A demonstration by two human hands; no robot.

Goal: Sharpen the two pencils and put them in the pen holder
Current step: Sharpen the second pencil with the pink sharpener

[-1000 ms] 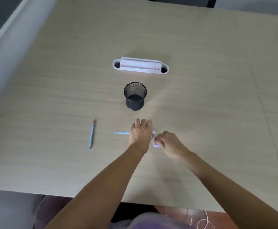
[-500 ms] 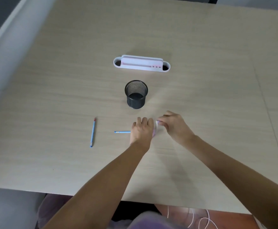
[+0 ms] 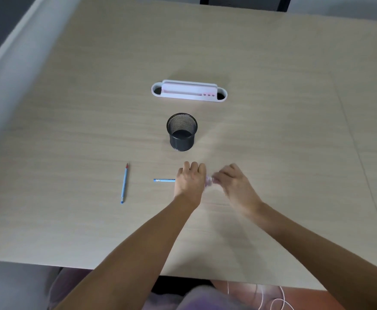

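Note:
My left hand (image 3: 190, 182) is closed around a blue pencil (image 3: 164, 180), whose eraser end sticks out to the left; its tip is hidden behind the hand. My right hand (image 3: 232, 184) pinches a small pale pink sharpener (image 3: 209, 181) held against the left hand, where the pencil's tip sits. A second blue pencil (image 3: 124, 183) with a red point lies loose on the table to the left, pointing away from me. The black mesh pen holder (image 3: 182, 131) stands upright and looks empty, just beyond my hands.
A white and pink desk organiser (image 3: 188, 91) lies further back on the light wooden table (image 3: 272, 130). A grey wall runs along the left edge. The table's near edge is below my forearms, with white cables on the floor at lower right.
My right hand has turned with the sharpener, rising from below the pencil tip to level with it. My left hand and the pencil have stayed put.

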